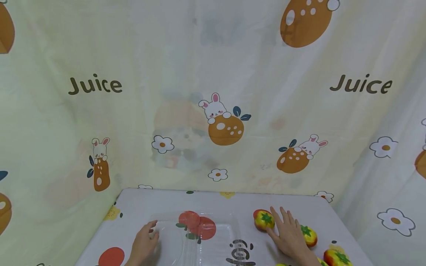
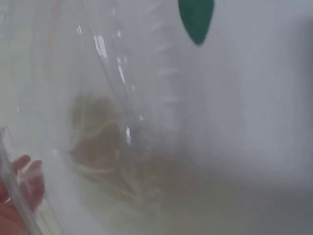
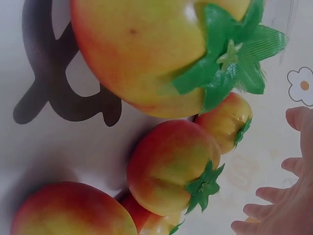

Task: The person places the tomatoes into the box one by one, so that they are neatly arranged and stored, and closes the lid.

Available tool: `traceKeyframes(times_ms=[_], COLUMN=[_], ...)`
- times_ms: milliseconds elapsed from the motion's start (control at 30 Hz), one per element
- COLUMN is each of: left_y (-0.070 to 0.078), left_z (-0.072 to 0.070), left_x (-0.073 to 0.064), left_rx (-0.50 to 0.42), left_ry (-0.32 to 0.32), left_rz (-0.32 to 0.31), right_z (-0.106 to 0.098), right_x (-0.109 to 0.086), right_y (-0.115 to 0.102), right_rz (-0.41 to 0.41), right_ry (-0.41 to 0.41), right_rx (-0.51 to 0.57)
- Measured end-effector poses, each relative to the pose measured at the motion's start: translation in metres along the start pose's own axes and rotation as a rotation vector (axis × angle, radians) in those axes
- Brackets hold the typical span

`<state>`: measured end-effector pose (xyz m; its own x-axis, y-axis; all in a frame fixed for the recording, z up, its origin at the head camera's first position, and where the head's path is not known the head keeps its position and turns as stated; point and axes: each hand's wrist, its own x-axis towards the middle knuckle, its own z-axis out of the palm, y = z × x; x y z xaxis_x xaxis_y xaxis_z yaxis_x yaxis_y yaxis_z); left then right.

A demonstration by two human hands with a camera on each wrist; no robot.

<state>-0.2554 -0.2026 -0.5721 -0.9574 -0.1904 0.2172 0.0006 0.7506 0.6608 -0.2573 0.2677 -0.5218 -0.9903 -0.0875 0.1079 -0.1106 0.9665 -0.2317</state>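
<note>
A clear plastic container lies opened out on the table, a ridged fold between its two halves. At its left edge, my left hand holds the rim with bent fingers; in the left wrist view, the fingers show through the clear plastic. My right hand, fingers spread, is beside a red-yellow artificial tomato with a green star-shaped top; contact is unclear. Another artificial tomato sits just right of this hand. Several tomatoes cluster in the right wrist view, near the spread right hand.
More tomatoes lie at the table's front right. The white tablecloth carries printed fruit, flowers and dark lettering, some seen through the container. Patterned curtains enclose the table at the back and both sides.
</note>
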Motion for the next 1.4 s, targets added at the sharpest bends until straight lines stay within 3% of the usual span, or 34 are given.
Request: traceKeyframes(times_ms=[300, 600, 800, 1000, 1267, 1400], left_y=[-0.009, -0.022, -0.026, -0.031, -0.035, -0.039], left_z=[-0.009, -0.003, -0.002, 0.000, 0.004, 0.004], left_x=[0.001, 0.008, 0.004, 0.001, -0.001, -0.002], left_rx=[-0.019, -0.066, -0.080, -0.104, -0.110, -0.134], left_ry=[0.116, -0.006, -0.006, -0.011, -0.011, -0.005], left_rz=[-0.016, -0.154, -0.141, -0.108, -0.119, -0.091], right_z=[0.002, 0.005, 0.006, 0.003, -0.007, -0.003], right_x=[0.001, 0.003, 0.007, 0.018, 0.032, 0.037], right_y=[0.000, 0.000, 0.003, 0.007, 0.005, 0.007], right_rz=[0.016, 0.014, -0.003, 0.014, 0.182, 0.282], right_ry=[-0.027, -0.036, -0.024, -0.065, -0.175, -0.164], right_rx=[-0.005, 0.023, 0.113, 0.244, 0.454, 0.570])
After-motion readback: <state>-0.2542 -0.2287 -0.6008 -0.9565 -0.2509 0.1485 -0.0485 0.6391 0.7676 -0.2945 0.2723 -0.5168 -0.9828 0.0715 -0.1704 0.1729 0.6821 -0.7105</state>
